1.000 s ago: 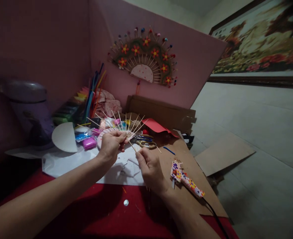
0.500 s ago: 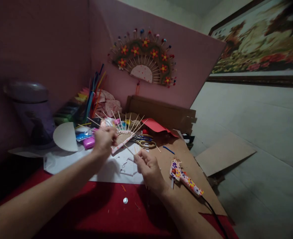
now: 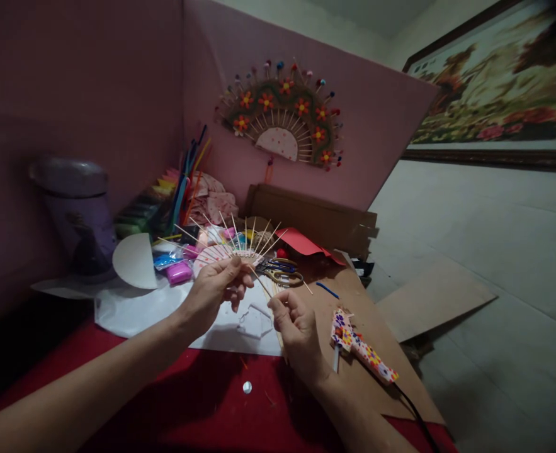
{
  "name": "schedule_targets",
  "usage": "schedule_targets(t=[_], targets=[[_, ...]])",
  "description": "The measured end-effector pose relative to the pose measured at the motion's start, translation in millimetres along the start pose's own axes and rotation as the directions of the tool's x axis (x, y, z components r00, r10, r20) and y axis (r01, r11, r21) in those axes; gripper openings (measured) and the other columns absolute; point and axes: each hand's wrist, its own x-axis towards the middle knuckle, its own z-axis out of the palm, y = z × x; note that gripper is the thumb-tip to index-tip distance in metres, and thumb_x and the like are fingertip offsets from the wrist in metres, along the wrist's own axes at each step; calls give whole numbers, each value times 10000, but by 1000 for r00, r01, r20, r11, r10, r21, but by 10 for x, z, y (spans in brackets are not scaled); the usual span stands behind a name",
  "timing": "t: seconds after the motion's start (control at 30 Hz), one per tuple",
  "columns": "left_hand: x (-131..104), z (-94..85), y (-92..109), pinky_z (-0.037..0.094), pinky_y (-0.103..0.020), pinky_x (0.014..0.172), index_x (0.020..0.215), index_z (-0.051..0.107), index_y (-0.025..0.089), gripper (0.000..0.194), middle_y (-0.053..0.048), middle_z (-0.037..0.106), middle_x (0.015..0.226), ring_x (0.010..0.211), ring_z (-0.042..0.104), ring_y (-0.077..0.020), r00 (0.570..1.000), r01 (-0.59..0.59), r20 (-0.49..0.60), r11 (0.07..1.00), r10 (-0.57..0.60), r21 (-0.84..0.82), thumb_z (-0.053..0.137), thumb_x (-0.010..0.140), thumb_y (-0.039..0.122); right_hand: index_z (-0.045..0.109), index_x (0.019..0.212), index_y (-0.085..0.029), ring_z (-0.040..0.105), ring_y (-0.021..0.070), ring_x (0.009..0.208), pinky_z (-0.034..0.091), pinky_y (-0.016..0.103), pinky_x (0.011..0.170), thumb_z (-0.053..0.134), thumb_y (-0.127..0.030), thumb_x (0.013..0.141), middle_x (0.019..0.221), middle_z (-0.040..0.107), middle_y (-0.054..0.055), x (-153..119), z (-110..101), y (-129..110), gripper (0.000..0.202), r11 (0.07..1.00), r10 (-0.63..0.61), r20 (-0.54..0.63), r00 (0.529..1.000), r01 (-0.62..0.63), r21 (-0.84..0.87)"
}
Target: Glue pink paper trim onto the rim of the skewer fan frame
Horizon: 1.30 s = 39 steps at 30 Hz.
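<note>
My left hand point(image 3: 218, 283) is closed, thumb and fingers pinching the lower edge of a half-made fan point(image 3: 211, 254). This fan has a half-round base with pink dotted fabric, and thin wooden sticks spread upward from it. My right hand point(image 3: 296, 327) pinches one thin wooden stick point(image 3: 261, 282), which slants up and left toward my left fingertips. Whether its far tip touches the fan or my left fingers, I cannot tell. Under my right palm more pale sticks show partly. Just behind the stick lie scissors point(image 3: 284, 275) with gold-coloured handles.
A flower-patterned glue gun point(image 3: 363, 346) with a black cord lies on cardboard point(image 3: 400, 396) at right. White paper point(image 3: 140, 314) covers part of the red cloth point(image 3: 178, 402). A white half disc point(image 3: 135, 261) and purple tumbler point(image 3: 77, 220) stand left. A decorated fan point(image 3: 278, 143) hangs behind.
My left hand has turned, showing more of its thumb and fingers, and the fan has turned to show its dotted fabric. The right hand still holds the stick. The view has shifted slightly.
</note>
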Motion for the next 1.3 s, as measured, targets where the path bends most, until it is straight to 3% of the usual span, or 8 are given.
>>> schedule_targets(t=[0.13,0.3,0.67,0.87,1.0,1.17,1.23,1.3], targets=[[6,-76,-66,351,-173,332,651,564,119,218,7,541,543,406,428,-61,1000,-15,-15,997,16,81,631,711,317,469,736,-192,385,100,493,284,224,477,401,-286,878,563,401,-46,-16,-7,5,184,966,-75,32,997,81,-247],[-28,-93,-168,440,-223,387,674,603,113,212,-23,587,594,448,492,-90,996,18,88,985,-34,169,599,732,317,531,885,-181,530,160,665,328,260,589,378,-191,878,749,576,34,-11,-3,17,153,780,-219,70,973,218,-587],[-109,-52,-157,486,-251,471,745,655,111,163,-36,627,625,494,556,-113,989,78,104,972,-104,222,578,734,254,605,890,-192,538,176,697,378,255,608,425,-92,802,726,592,52,3,-89,45,224,618,-382,141,913,366,-695],[-105,-77,-156,503,-280,522,807,630,117,167,-39,647,668,527,594,-131,977,103,162,974,-137,200,567,741,256,606,841,-164,514,173,667,346,265,603,439,-113,800,687,575,49,-23,-88,20,180,637,-366,144,920,360,-681],[-127,-80,-168,489,-275,513,835,635,125,178,-40,639,640,512,596,-139,986,-76,166,908,7,411,545,742,247,584,785,-176,498,142,633,323,248,586,424,-174,843,671,558,20,-29,-67,-65,171,793,-234,90,968,244,-558],[-97,-141,-124,461,-244,582,738,681,186,117,-39,657,672,547,578,-123,919,-369,169,624,356,689,594,662,166,531,667,-180,374,99,515,279,213,479,471,-290,822,553,419,-42,26,-54,-70,199,988,103,108,989,-89,-128],[-55,-213,-73,460,-237,584,698,670,189,96,-29,640,641,550,571,-125,881,-325,-17,632,472,704,600,641,161,530,656,-169,310,86,466,242,208,435,502,-288,788,514,378,-56,46,-64,-27,180,977,209,172,963,-214,11],[-25,-274,-32,454,-225,494,767,649,179,121,-12,604,600,494,559,-120,859,-261,-184,717,478,646,557,693,204,534,653,-161,276,80,440,220,205,414,519,-290,768,482,353,-66,58,-74,9,173,959,260,195,946,-276,60]])
